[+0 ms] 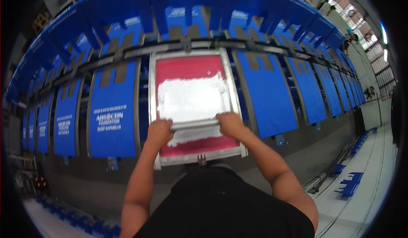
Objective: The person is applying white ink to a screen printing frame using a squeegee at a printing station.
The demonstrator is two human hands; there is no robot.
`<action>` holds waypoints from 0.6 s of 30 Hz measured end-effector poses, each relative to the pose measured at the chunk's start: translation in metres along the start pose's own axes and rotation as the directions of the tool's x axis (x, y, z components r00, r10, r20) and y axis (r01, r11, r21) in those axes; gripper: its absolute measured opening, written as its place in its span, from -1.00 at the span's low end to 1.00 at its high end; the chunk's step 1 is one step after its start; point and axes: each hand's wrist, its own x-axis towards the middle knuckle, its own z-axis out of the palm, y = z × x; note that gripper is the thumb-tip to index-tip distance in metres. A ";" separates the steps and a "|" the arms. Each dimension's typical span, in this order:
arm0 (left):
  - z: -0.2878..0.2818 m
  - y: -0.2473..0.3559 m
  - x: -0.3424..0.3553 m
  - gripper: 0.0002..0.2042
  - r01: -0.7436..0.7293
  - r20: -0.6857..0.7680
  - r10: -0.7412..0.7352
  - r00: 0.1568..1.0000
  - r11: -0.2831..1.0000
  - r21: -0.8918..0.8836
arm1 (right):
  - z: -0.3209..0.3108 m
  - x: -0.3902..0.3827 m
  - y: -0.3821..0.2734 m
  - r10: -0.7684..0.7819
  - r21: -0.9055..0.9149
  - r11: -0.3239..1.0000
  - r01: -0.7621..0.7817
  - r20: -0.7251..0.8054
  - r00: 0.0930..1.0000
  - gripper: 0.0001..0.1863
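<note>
A metal screen-printing frame with red mesh sits in the middle, a large patch of white ink spread across the mesh. A long pale bar, a squeegee, lies across the lower part of the ink. My left hand is closed on its left end and my right hand is closed on its right end. The bar's lower edge meets the mesh, with thinner white streaks below it.
Rows of boards holding blue fabric pieces, some printed white, run left and right and behind the frame. More blue fabric hangs above. People are at the upper right. Blue pieces lie along the pale floor at right.
</note>
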 end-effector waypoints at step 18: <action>0.067 0.033 -0.093 -0.73 0.119 0.084 -0.105 0.991 0.976 -0.184 | 0.073 -0.056 -0.017 -0.085 0.102 0.992 0.076 0.093 0.992 -0.83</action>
